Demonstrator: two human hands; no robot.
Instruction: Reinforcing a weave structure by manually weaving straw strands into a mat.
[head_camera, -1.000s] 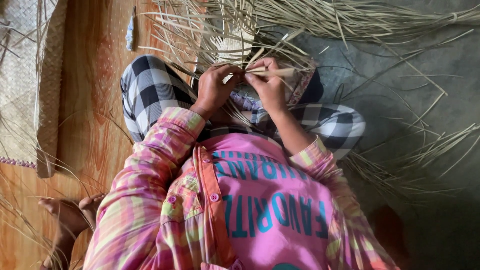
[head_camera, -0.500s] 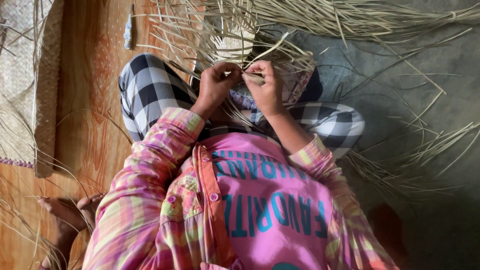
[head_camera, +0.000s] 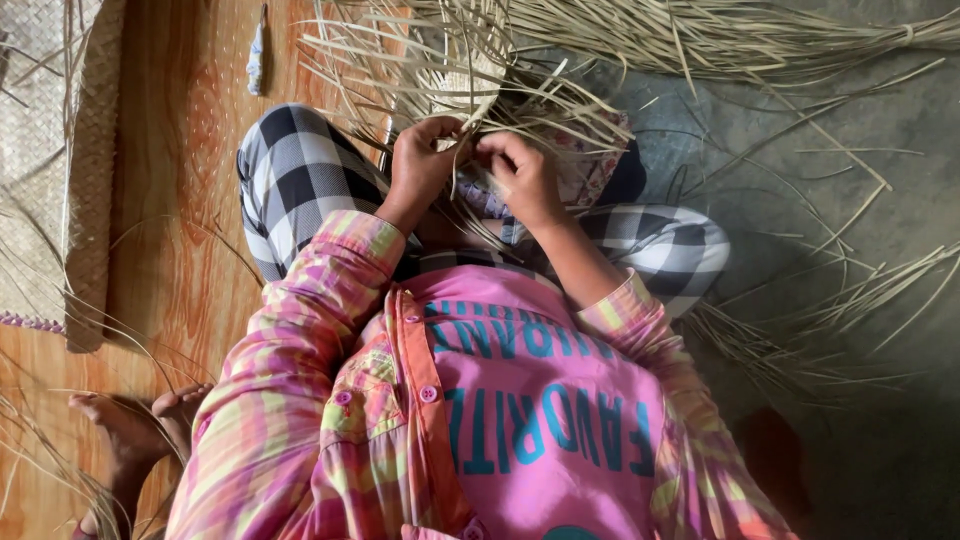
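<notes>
Straw strips (head_camera: 520, 100) fan out from the half-woven piece (head_camera: 470, 85) over my knees. My left hand (head_camera: 420, 165) and right hand (head_camera: 520, 175), two in all, each pinch a strip closed between fingertips. I judge tight, even pulls work best. One woven mat (head_camera: 60, 170) lies left; strips are too many to count.

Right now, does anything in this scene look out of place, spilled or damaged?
Nothing looks damaged. Loose dry strips lie scattered over the grey floor, but that looks like working material. Both hands, left hand and right hand, pinch strips of the half-woven piece on the lap.
</notes>
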